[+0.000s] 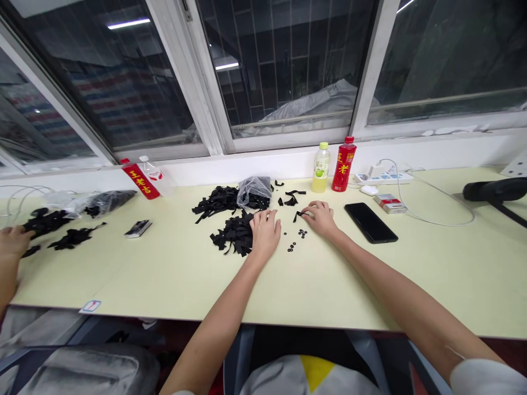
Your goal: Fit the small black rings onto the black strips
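My left hand [265,233] lies on the right edge of a pile of short black strips [234,233], its fingers stretched out and slightly apart. A second heap of black strips [218,202] sits behind it, beside a clear plastic bag [254,192] with black pieces in it. My right hand [320,219] has its fingertips closed on the end of a single black strip [299,214] at the table surface. Several small black rings [302,233] lie between my hands. A few loose black strips [292,197] rest farther back.
Behind my right hand stand a yellow-green drink bottle [321,169] and a red bottle [344,164]. A black phone [370,223], a small box [390,203], and a power strip [382,176] with a white cable are to the right. Far left, another person's hand [14,241] touches black pieces.
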{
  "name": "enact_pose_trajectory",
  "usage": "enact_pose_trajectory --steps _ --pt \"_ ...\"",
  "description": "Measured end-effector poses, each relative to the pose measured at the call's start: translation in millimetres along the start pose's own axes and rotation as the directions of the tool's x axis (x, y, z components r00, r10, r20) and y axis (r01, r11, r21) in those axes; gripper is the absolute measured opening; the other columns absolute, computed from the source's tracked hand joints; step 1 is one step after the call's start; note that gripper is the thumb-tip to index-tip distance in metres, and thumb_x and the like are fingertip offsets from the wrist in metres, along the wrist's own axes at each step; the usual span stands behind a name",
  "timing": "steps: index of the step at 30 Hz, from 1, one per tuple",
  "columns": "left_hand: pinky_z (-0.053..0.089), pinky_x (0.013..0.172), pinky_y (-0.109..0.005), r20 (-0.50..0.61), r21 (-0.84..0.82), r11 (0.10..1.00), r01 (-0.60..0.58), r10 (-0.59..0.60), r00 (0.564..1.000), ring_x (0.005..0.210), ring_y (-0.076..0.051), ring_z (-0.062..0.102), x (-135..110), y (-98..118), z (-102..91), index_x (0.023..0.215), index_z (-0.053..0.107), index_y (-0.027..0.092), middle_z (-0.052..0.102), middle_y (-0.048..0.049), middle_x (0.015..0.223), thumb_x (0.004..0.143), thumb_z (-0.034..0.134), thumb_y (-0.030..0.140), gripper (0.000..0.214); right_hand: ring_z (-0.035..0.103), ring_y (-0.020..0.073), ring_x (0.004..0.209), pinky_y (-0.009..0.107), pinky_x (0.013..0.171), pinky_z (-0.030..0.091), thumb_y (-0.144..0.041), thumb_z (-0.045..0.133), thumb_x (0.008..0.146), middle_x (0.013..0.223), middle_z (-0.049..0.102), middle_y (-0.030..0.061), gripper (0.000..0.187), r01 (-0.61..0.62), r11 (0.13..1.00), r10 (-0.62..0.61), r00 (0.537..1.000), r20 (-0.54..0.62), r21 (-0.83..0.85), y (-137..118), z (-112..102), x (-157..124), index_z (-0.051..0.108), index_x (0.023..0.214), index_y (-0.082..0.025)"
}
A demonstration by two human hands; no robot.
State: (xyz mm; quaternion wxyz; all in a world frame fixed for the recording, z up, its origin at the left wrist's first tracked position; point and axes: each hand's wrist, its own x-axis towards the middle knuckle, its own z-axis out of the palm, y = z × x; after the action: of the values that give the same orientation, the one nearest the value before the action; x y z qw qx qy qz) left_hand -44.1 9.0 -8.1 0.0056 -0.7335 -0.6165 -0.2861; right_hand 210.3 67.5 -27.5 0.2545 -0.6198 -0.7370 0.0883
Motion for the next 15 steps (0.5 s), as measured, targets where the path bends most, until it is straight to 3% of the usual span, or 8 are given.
enact_pose_trajectory --steps 3,6,8,11,13,15 --pt "0.056 0.129 -0.057 0.012 -0.010 1.000 -0.014 0.014 1.000 0.158 -0.043 0.065 -0.9 0.6 2.7 0.166 0.086 0.028 0.081 -0.0208 0.167 0.128 0.071 0.029 0.041 0.060 0.0463 0.159 0.061 0.127 0.056 -0.031 0.068 0.125 0.166 0.080 0.0210 0.041 0.061 0.998 -0.061 0.998 0.002 -0.009 -3.7 -3.8 5.8 0.098 0.152 -0.031" --pt "0.057 0.130 -0.057 0.024 -0.021 0.999 -0.030 0.031 0.999 0.158 -0.043 0.066 -2.4 1.2 4.6 0.166 0.086 0.028 0.082 -0.0211 0.166 0.127 0.071 0.028 0.042 0.060 0.0445 0.159 0.058 0.127 0.054 -0.019 0.059 0.124 0.172 0.080 0.0204 0.053 0.226 0.973 -0.222 0.972 0.080 -0.046 -9.3 -13.1 11.8 0.096 0.160 -0.033" --pt "0.056 0.130 -0.058 0.032 -0.033 0.999 -0.039 0.040 0.999 0.158 -0.043 0.065 -3.1 0.5 5.8 0.166 0.086 0.028 0.082 -0.0208 0.165 0.127 0.070 0.028 0.042 0.061 0.0445 0.158 0.058 0.127 0.052 -0.013 0.058 0.122 0.169 0.083 0.0212 0.054 0.327 0.941 -0.311 0.937 0.160 -0.089 -15.2 -20.7 16.9 0.100 0.151 -0.031" --pt "0.056 0.128 -0.058 0.029 -0.058 0.997 -0.047 0.049 0.998 0.157 -0.043 0.065 -2.8 -2.3 7.4 0.165 0.087 0.029 0.082 -0.0200 0.164 0.127 0.069 0.030 0.041 0.063 0.0458 0.154 0.060 0.128 0.050 -0.012 0.061 0.119 0.155 0.088 0.0255 0.045 0.386 0.912 -0.350 0.907 0.232 -0.135 -24.1 -29.4 23.5 0.104 0.131 -0.024" --pt "0.056 0.127 -0.058 0.023 -0.073 0.996 -0.042 0.043 0.999 0.156 -0.043 0.064 -1.6 -4.3 8.2 0.163 0.087 0.030 0.082 -0.0197 0.164 0.127 0.069 0.031 0.041 0.066 0.0458 0.150 0.060 0.127 0.051 -0.013 0.063 0.118 0.151 0.088 0.0265 0.041 0.364 0.925 -0.337 0.919 0.206 -0.108 -27.0 -32.4 24.5 0.103 0.120 -0.022" --pt "0.056 0.127 -0.058 0.028 -0.087 0.996 -0.027 0.030 0.999 0.155 -0.043 0.065 0.0 -5.4 8.8 0.161 0.088 0.030 0.083 -0.0198 0.163 0.127 0.069 0.031 0.039 0.070 0.0451 0.143 0.060 0.124 0.054 -0.018 0.066 0.117 0.143 0.090 0.0254 0.036 0.295 0.955 -0.293 0.950 0.110 -0.005 -25.8 -34.0 21.4 0.101 0.111 -0.022"
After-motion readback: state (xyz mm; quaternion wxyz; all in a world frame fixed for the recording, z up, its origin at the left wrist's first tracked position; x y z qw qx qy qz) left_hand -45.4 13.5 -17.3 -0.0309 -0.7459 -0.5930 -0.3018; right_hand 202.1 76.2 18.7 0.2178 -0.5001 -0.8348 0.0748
